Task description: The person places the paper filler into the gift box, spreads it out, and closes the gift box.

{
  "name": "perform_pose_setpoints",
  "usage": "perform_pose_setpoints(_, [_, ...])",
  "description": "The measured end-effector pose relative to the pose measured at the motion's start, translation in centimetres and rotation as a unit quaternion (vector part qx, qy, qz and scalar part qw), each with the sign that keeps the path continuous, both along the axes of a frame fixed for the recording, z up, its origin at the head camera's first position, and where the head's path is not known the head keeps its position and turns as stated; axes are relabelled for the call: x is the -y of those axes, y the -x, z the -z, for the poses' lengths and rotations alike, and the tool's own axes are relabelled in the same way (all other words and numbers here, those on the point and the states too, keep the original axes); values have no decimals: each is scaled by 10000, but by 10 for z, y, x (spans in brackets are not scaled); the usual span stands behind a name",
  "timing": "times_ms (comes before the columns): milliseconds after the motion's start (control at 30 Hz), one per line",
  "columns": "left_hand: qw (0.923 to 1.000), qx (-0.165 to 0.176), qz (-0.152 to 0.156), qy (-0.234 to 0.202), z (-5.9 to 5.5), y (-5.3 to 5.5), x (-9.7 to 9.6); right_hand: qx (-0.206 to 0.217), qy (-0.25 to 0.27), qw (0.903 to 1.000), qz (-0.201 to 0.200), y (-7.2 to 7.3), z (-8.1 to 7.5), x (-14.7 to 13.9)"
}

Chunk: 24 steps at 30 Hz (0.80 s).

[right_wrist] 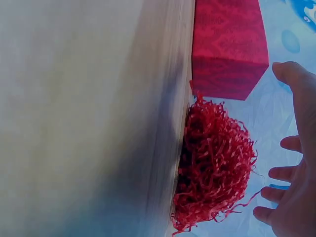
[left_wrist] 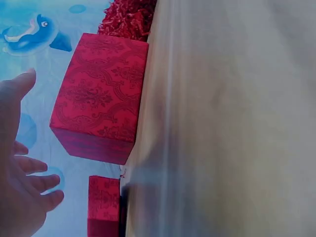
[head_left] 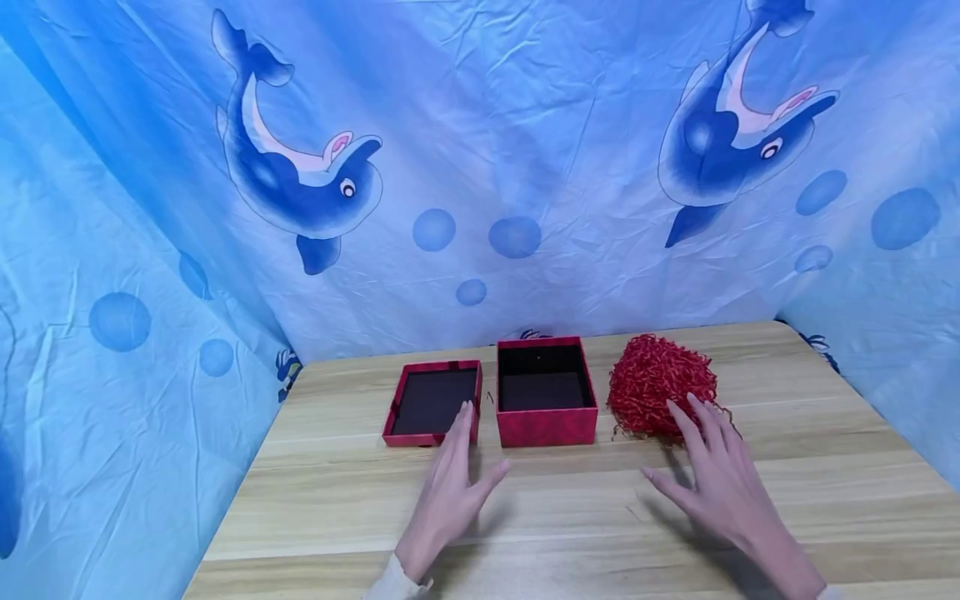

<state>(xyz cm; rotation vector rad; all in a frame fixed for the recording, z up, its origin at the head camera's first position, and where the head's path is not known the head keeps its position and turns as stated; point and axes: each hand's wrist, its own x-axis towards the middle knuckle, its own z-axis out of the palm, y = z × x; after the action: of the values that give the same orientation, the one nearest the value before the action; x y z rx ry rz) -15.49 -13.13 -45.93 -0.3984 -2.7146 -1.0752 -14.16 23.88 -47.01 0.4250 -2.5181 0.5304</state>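
A red patterned gift box with a dark inside stands uncovered at the middle of the table. Left of it lies its shallow lid, dark inner side up. On the right is a heap of red shredded paper. My left hand hovers in front of the lid, fingers straight and thumb spread; in the left wrist view that hand holds nothing. My right hand is just in front of the paper heap, fingertips overlapping it in the head view, and the right wrist view shows the hand with nothing in it.
The light wooden table reaches back to a blue cloth backdrop printed with dolphins and bubbles. More of this cloth hangs along both sides. A few thin paper strands lie near the heap.
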Motion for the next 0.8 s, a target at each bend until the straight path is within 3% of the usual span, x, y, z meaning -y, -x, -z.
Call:
perform_pose_setpoints(167, [9960, 273, -4, -852, -5, 13, -8, 108, 309, 9994, 87, 10, -5, -4])
perform_pose_setpoints(400, [9779, 251, 255, -2062, -1, 35, -9, 180, 446, 9987, 197, 26, -7, -12])
perform_pose_setpoints(533, [9751, 352, 425, -2147, -2, 45, -12, 302, 543, 9975, 321, 33, -8, -18])
perform_pose_setpoints(800, [9796, 673, 323, -1867, -2, 53, -18, 658, 1018, 9915, 478, 52, -5, -19])
